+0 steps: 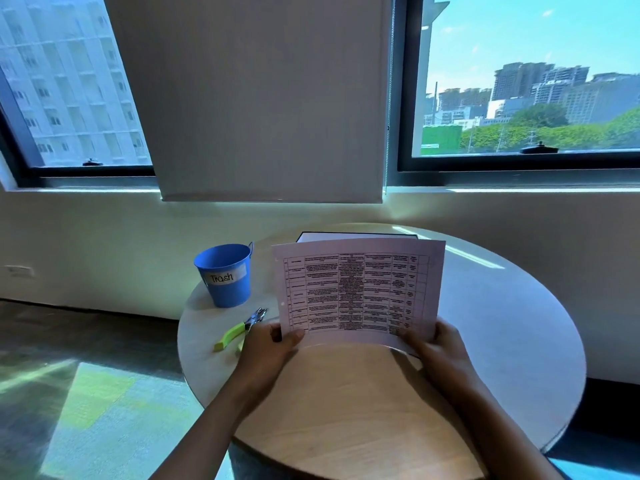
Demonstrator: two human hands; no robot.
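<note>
Paper work at a window seat: a white printed sheet carrying a black-ruled table (360,292) is held upright above the round pale-wood surface (502,323), its lower corners taken one in each hand. The left grip (268,344) is pinched on the lower left corner, thumb on the printed face; the right grip (436,348) is pinched on the lower right corner in the same way. The sheet is bowed slightly and is not touching the surface.

The step is judged to be a check of the page before punching. It would be done best with both corners kept pinched lightly, so that no crease is pressed in, and with the left margin kept free for the tool. The metal hole punch with lime-green handles (239,329) lies just beside the left grip and could be reached once that corner is let go.

"Trash" is handwritten on a white label on the blue metal pail (225,275), which stands near the surface's left rim. The print in the table is too small to be read. A flat white stack with a dark edge (356,236) lies behind the sheet.
</note>
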